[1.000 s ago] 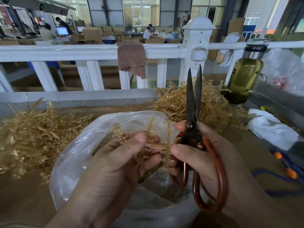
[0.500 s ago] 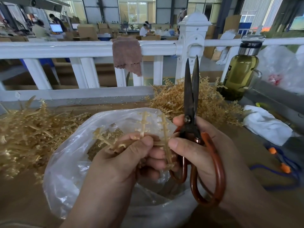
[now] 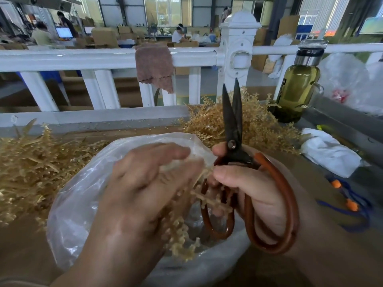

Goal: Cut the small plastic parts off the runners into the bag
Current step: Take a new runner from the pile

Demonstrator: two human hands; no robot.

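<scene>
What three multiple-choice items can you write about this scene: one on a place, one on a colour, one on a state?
1. Where does the brown cloth hang?
A. Over the white railing
B. On the floor
C. On a chair

2. What colour are the handles of the scissors?
A. Blue
B. Reddish-brown
C. White

3. What is the right hand doing?
A. Lying flat and open
B. Gripping the scissors, blades pointing up
C. Hanging idle

Answers:
1 A: the cloth is draped over the top rail.
2 B: both handle loops look reddish-brown.
3 B: its fingers curl round the handles, and the dark blades stand upward.
</scene>
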